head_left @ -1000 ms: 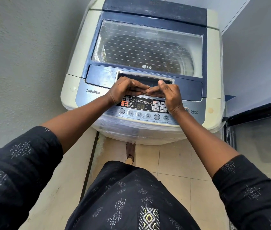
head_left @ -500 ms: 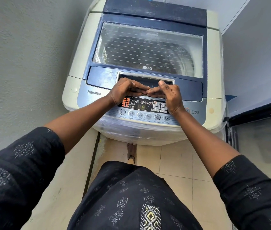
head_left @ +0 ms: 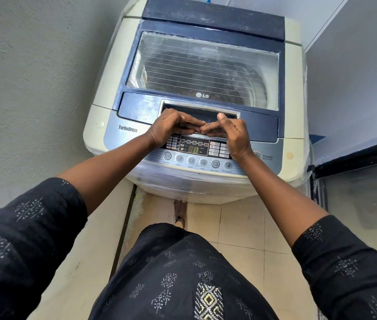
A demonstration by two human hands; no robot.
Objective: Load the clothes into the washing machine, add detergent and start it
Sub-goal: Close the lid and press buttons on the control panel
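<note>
A: Stage?
B: Late, by the look. Left grip curled onto front lip of the lid, pointing right. Can't tell whether hooked under or only pressing down.
A: Between the grips?
B: Touching at the fingertips. Just behind them, handle recess. Just below, control panel with digits lit.
A: Right grip?
B: Same deal: curled on the lip, thumb up, real hold impossible to confirm. Just right of it, power button.
A: Clothes, detergent?
B: Beyond both grips, washing machine closed, with something dark under the glass, probably the clothes. Judging loading done. No detergent anywhere in view, so can't say whether added. Start probably left to do, but unreadable from the panel.
</note>
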